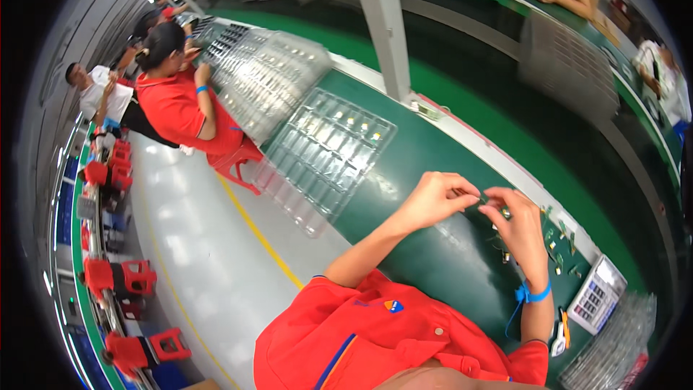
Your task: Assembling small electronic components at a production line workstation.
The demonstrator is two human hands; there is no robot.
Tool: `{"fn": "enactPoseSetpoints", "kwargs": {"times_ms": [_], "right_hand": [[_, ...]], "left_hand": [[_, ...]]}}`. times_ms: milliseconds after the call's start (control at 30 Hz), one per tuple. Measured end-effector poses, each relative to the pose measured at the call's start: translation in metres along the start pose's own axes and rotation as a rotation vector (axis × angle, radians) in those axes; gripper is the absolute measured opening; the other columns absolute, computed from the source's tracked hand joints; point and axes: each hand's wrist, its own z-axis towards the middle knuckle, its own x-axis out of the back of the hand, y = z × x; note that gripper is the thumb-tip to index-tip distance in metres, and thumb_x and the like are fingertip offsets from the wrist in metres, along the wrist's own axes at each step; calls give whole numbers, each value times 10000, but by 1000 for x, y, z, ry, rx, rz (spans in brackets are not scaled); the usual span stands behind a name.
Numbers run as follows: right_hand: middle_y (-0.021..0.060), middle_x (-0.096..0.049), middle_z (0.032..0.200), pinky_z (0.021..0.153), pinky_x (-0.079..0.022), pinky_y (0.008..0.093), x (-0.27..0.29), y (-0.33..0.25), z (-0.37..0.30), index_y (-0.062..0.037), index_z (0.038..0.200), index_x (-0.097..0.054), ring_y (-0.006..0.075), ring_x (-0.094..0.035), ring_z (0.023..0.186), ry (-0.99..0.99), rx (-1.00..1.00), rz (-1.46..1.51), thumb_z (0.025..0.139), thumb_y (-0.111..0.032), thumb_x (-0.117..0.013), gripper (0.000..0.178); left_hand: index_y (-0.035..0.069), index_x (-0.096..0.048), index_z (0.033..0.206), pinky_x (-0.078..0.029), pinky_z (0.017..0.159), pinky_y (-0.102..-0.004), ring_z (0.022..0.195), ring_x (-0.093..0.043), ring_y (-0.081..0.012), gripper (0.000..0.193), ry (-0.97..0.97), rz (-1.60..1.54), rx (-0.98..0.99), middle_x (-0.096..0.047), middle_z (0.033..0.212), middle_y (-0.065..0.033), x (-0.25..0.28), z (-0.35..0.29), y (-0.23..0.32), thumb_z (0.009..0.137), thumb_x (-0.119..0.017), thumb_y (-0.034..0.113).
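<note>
My left hand and my right hand meet over the green bench, fingertips pinched close together. A tiny greenish piece seems to sit between them, too small and blurred to name. Small green circuit pieces with pale ends lie scattered just beyond and beside my right hand; some are partly hidden by it. Around my right wrist goes a blue strap with a thin cord. Left of my left hand lies a clear plastic tray with rows of compartments, a few small pieces in its far row.
A white calculator, an orange-and-white tool and stacked clear trays lie at the right. More trays reach toward a seated co-worker in red. A pale post rises at the bench's far edge, beside a green conveyor.
</note>
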Motion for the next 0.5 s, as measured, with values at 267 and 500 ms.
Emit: {"fn": "enactPoseSetpoints", "kwargs": {"times_ms": [267,500], "right_hand": [[117,-627,750,652,-456,370,0,-8,1,0,789,-652,285,-569,718,-57,80,-87,732,-31,-698,80],[103,-610,768,737,-438,368,7,-10,4,-9,782,-610,290,-539,790,-147,164,-42,763,-89,-663,97]], "left_hand": [[10,-694,954,-521,652,-280,696,-660,-160,156,-14,63,-50,-678,836,-95,0,-15,9,816,-679,83],[21,-699,917,-488,648,-335,762,-615,-258,136,-71,458,-374,-645,814,-110,14,-23,15,791,-669,62]]}}
